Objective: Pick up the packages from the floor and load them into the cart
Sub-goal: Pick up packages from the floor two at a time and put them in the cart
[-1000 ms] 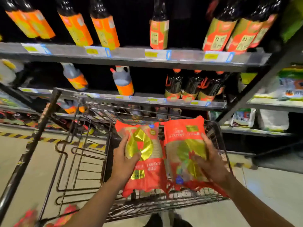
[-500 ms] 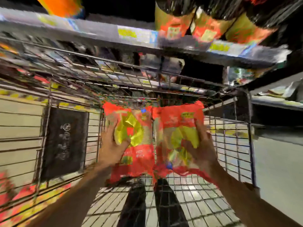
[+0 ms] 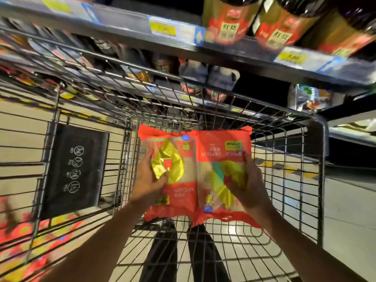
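Two red packages with gold patches are held side by side inside the wire cart, above its mesh floor. My left hand grips the left package by its left edge. The right package is held at its right edge by my right hand. Whether the packages touch the cart's floor cannot be told. More red packages lie blurred on the floor at lower left, outside the cart.
The cart's folding seat flap with a black warning plate stands to the left. Store shelves with dark bottles and red-labelled jars rise right behind the cart. Two dark trouser legs show through the mesh. Tiled floor with yellow-black tape lies to the right.
Both hands have carried the two packages from above the cart's rim down into the basket. The view has tipped downward and come closer to the cart.
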Motion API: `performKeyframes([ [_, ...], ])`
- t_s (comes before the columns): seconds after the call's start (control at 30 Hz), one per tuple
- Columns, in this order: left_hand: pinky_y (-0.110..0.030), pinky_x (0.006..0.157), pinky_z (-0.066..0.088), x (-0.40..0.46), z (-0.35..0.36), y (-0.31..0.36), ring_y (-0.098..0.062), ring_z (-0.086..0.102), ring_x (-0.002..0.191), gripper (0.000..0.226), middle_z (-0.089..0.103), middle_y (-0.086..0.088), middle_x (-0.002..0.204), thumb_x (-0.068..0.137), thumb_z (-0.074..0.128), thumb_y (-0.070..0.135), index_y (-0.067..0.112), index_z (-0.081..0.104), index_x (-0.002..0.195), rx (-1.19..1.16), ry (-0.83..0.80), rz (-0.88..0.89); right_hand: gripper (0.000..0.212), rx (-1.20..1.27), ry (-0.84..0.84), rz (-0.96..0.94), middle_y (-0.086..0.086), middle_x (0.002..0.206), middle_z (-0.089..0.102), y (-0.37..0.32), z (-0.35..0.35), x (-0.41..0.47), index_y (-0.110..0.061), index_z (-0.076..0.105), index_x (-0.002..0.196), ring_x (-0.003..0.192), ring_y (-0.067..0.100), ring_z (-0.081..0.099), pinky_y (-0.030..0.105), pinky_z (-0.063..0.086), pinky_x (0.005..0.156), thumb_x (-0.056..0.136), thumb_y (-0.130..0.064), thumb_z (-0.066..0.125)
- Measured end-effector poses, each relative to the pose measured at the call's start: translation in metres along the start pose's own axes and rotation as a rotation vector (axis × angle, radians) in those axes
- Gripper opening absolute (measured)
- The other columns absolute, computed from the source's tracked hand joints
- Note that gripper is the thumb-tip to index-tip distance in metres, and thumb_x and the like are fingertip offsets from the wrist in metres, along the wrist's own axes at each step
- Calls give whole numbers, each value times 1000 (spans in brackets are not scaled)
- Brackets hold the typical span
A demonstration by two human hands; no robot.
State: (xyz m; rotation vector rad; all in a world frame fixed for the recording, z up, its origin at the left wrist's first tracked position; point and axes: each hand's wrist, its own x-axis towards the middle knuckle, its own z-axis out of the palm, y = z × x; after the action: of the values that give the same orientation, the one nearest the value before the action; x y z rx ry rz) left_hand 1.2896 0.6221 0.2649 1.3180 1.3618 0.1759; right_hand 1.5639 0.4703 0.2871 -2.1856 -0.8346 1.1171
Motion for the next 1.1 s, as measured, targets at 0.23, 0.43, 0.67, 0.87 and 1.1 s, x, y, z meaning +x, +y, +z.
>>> performKeyframes([
  [0.23, -57, 118, 31, -31, -12, 47, -34, 31, 142, 86, 26, -6, 156, 85, 64, 54, 46, 17, 156, 293, 82, -90, 91, -225, 75, 9, -6, 148, 20, -30, -7, -20, -47, 16, 153, 135, 37, 36, 60, 47, 101, 81, -64, 69],
  [0.43, -35, 115, 27, -101, -67, 110, -34, 36, 138, 81, 38, -13, 148, 77, 62, 44, 17, 40, 151, 454, 179, 14, 92, -327, 58, -147, 16, 160, 22, -114, -14, -51, -27, 25, 155, 148, 35, 20, 51, 24, 120, 80, -30, 76],
  [0.67, -48, 114, 37, -261, -182, 171, -39, 37, 140, 73, 34, -18, 152, 88, 63, 37, 21, 34, 152, 800, 449, 145, 57, -697, -240, -542, 15, 152, 37, -324, -13, -145, -18, 41, 146, 144, 32, 32, 46, 27, 119, 95, -42, 51],
  [0.87, -50, 114, 38, -430, -278, 136, -37, 36, 141, 65, 37, -15, 155, 88, 48, 43, 23, 40, 150, 753, 856, 65, 62, -822, -275, -1059, 5, 160, 28, -449, 51, -267, -23, 35, 152, 148, 26, 22, 42, 20, 120, 96, -42, 54],
  [1.1, -51, 109, 40, -645, -345, -32, -41, 40, 139, 67, 39, -20, 154, 91, 48, 51, 18, 43, 148, 541, 1088, -309, 66, -866, -301, -1420, 10, 151, 41, -494, 190, -430, -16, 37, 151, 140, 29, 38, 44, 32, 116, 92, -36, 59],
])
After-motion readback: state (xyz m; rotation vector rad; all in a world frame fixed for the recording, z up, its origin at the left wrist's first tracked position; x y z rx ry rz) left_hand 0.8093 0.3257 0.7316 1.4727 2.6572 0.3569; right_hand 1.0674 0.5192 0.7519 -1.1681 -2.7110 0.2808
